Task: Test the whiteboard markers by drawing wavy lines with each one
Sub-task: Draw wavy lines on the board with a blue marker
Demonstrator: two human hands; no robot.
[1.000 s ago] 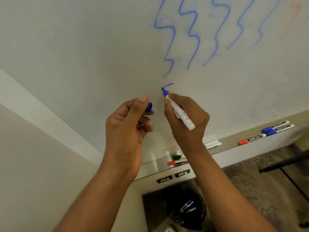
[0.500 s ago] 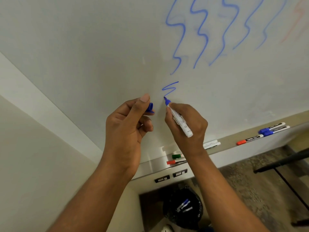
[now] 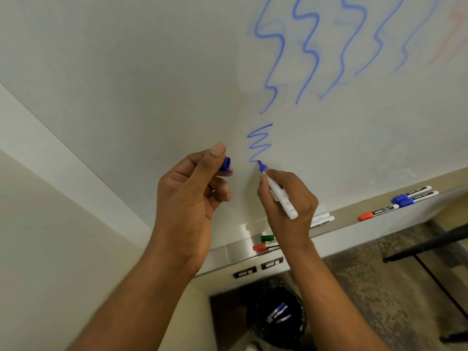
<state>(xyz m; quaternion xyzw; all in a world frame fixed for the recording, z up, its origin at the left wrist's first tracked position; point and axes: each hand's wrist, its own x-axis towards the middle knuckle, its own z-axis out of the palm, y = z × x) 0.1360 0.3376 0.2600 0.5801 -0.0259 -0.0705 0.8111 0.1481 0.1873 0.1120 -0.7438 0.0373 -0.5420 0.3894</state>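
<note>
My right hand (image 3: 287, 201) grips a white marker with a blue tip (image 3: 277, 190), and the tip touches the whiteboard (image 3: 126, 72) at the bottom of a fresh blue wavy line (image 3: 259, 143). To its left, my left hand (image 3: 188, 196) pinches the marker's blue cap (image 3: 226, 165) between thumb and fingers, just off the board. Several older blue wavy lines (image 3: 309, 49) run across the board above, with a faint red one at the far right.
The board's ledge (image 3: 342, 228) holds a green-capped marker (image 3: 267, 238), a red-capped marker (image 3: 263, 247), white markers (image 3: 323, 219), another red marker (image 3: 378, 212) and two blue-capped markers (image 3: 411, 196). A black bin (image 3: 276, 317) below holds discarded markers. A dark stand leg (image 3: 425, 249) crosses the floor at right.
The marker tip has travelled downward, turning a single short stroke into a zigzag of several bends. My left hand has kept its hold on the cap in about the same place.
</note>
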